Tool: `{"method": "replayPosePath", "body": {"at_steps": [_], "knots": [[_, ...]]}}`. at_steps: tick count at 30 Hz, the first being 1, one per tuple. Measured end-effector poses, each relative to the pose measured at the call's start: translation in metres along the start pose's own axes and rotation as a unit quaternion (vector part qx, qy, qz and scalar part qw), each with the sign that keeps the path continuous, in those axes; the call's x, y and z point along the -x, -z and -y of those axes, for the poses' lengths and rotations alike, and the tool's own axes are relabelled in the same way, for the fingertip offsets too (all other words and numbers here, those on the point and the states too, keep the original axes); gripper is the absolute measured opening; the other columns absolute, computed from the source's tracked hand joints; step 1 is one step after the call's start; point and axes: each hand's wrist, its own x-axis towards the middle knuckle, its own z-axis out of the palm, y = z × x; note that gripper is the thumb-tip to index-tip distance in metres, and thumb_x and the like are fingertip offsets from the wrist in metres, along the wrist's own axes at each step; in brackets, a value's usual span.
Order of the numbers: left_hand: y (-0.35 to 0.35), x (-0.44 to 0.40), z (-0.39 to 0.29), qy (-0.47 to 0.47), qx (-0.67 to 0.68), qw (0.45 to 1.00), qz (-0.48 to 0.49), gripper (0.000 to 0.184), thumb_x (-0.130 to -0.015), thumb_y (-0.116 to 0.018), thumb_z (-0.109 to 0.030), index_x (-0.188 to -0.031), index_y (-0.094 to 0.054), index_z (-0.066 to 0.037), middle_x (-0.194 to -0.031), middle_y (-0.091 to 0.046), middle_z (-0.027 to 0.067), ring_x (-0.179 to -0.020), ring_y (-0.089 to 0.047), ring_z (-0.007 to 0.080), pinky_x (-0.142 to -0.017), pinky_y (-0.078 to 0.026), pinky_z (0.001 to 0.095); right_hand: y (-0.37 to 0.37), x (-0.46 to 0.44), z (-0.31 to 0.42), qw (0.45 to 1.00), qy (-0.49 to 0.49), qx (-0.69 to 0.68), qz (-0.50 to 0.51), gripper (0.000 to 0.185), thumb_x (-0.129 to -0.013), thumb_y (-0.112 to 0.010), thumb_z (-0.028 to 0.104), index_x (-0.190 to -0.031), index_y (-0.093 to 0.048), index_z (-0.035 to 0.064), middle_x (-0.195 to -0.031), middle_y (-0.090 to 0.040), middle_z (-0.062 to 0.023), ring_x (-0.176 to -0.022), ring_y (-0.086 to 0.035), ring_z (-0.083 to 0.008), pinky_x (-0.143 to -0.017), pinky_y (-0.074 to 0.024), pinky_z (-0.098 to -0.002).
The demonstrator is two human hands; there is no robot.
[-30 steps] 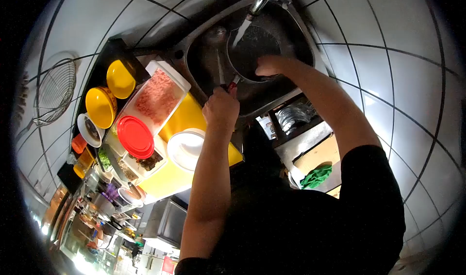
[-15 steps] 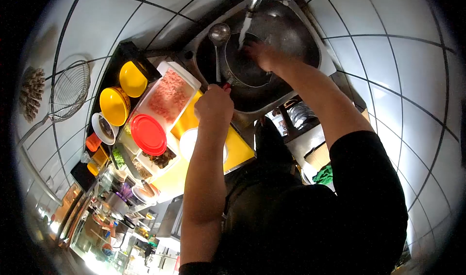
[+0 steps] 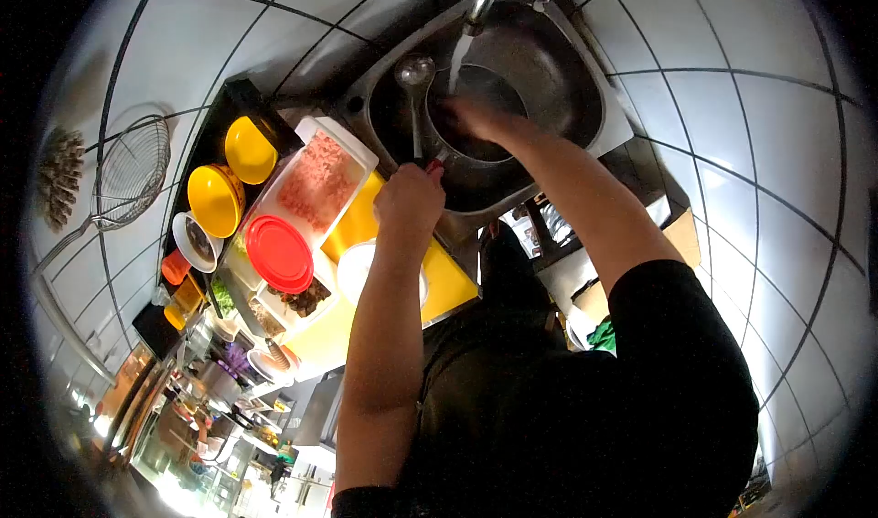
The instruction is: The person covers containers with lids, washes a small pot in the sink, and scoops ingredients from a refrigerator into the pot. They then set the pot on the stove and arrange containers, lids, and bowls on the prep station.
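The pan point(image 3: 497, 86) is set in the sink point(image 3: 565, 65) under running water, its long axis slanted and its red handle point(image 3: 434, 165) pointed toward the lower left. The handle is gripped by the closed left hand point(image 3: 408, 196), beside a ladle point(image 3: 416, 70). The right hand point(image 3: 468, 117) is blurred inside the pan; its grip cannot be told. The sink is bordered by tiled walls point(image 3: 777, 125).
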Motion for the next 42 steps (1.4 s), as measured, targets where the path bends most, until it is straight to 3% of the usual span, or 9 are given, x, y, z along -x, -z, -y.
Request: {"method": "replayPosePath", "body": {"at_steps": [6, 12, 13, 15, 19, 29, 33, 37, 42], "knots": [[-0.012, -0.001, -0.007, -0.005, 0.013, 1.000, -0.007, 0.055, -0.100, -0.054, -0.047, -0.119, -0.064, 0.004, -0.118, -0.070, 0.0252, -0.115, -0.066, 0.0415, -0.096, -0.053, 0.0495, 0.068, 0.063, 0.054, 0.877, -0.082, 0.455, 0.130, 0.025, -0.098, -0.056, 0.013, -0.116, -0.071, 0.0029, -0.120, -0.068, -0.0210, -0.105, -0.067, -0.0387, -0.089, -0.0540, -0.0450], [-0.068, -0.045, 0.024, -0.159, 0.033, 0.986, 0.022, 0.046, -0.099, -0.056, -0.038, -0.102, -0.066, 0.007, -0.100, -0.069, 0.0276, -0.095, -0.070, 0.0376, -0.080, -0.056, 0.0457, 0.046, 0.045, 0.063, 0.859, 0.002, 0.375, 0.348, 0.022, -0.097, -0.056, 0.015, -0.100, -0.074, 0.0017, -0.110, -0.073, -0.0191, -0.098, -0.071, -0.0267, -0.084, -0.0584, -0.0403], [-0.067, -0.045, 0.026, -0.148, 0.092, 0.982, 0.068, 0.042, -0.098, -0.058, -0.035, -0.099, -0.066, 0.006, -0.092, -0.068, 0.0256, -0.084, -0.069, 0.0357, -0.072, -0.056, 0.0444, 0.054, 0.052, 0.083, 0.945, -0.128, 0.081, 0.290, 0.023, -0.098, -0.056, 0.017, -0.101, -0.073, 0.0015, -0.110, -0.073, -0.0182, -0.097, -0.071, -0.0257, -0.084, -0.0584, -0.0395], [-0.021, -0.006, 0.005, 0.050, 0.410, 0.874, 0.254, 0.027, -0.095, -0.062, -0.026, -0.094, -0.065, 0.001, -0.071, -0.064, 0.0176, -0.053, -0.064, 0.0306, -0.047, -0.053, 0.0422, 0.081, 0.080, 0.142, 0.794, -0.327, -0.505, 0.086, 0.025, -0.100, -0.057, 0.020, -0.102, -0.072, 0.0011, -0.108, -0.074, -0.0166, -0.096, -0.072, -0.0236, -0.083, -0.0583, -0.0379], [-0.049, -0.005, 0.018, -0.016, 0.568, 0.795, 0.213, 0.024, -0.092, -0.063, -0.023, -0.091, -0.062, 0.001, -0.062, -0.058, 0.0128, -0.042, -0.055, 0.0258, -0.040, -0.045, 0.0382, 0.089, 0.093, 0.158, 0.699, -0.257, -0.666, -0.046, 0.041, -0.101, -0.058, 0.033, -0.122, -0.066, -0.0009, -0.122, -0.070, -0.0147, -0.106, -0.071, -0.0246, -0.095, -0.0569, -0.0419], [-0.036, 0.058, 0.019, -0.086, 0.308, 0.947, -0.006, 0.028, -0.093, -0.061, -0.024, -0.104, -0.062, 0.002, -0.083, -0.069, 0.0220, -0.076, -0.071, 0.0341, -0.067, -0.054, 0.0455, 0.176, 0.099, 0.095, 0.887, -0.308, 0.131, -0.319, 0.042, -0.095, -0.065, 0.035, -0.118, -0.069, 0.0000, -0.113, -0.071, -0.0197, -0.107, -0.069, -0.0292, -0.094, -0.0537, -0.0440], [-0.046, 0.069, 0.020, -0.129, 0.171, 0.970, -0.115, 0.031, -0.092, -0.060, -0.025, -0.114, -0.061, -0.002, -0.092, -0.072, 0.0232, -0.089, -0.071, 0.0405, -0.080, -0.054, 0.0521, 0.229, 0.052, 0.103, 0.701, -0.054, -0.588, -0.399, 0.041, -0.105, -0.048, 0.024, -0.120, -0.057, -0.0131, -0.119, -0.064, -0.0289, -0.104, -0.065, -0.0431, -0.098, -0.0543, -0.0569], [-0.041, 0.077, 0.021, -0.110, 0.105, 0.982, -0.111, 0.037, -0.092, -0.062, -0.026, -0.121, -0.058, -0.003, -0.092, -0.072, 0.0216, -0.087, -0.071, 0.0398, -0.077, -0.056, 0.0516, 0.287, 0.063, 0.097, 0.591, 0.084, -0.726, -0.340, 0.024, -0.099, -0.047, 0.005, -0.113, -0.054, -0.0122, -0.108, -0.065, -0.0257, -0.105, -0.066, -0.0377, -0.095, -0.0592, -0.0479], [-0.046, 0.081, 0.026, -0.122, 0.080, 0.977, -0.156, 0.043, -0.090, -0.064, -0.026, -0.124, -0.054, -0.003, -0.090, -0.072, 0.0186, -0.086, -0.072, 0.0377, -0.073, -0.057, 0.0511, 0.291, 0.091, 0.100, 0.917, -0.103, -0.263, -0.282, 0.043, -0.101, -0.054, 0.018, -0.138, -0.050, -0.0040, -0.138, -0.054, -0.0220, -0.120, -0.059, -0.0402, -0.107, -0.0495, -0.0506]]}}
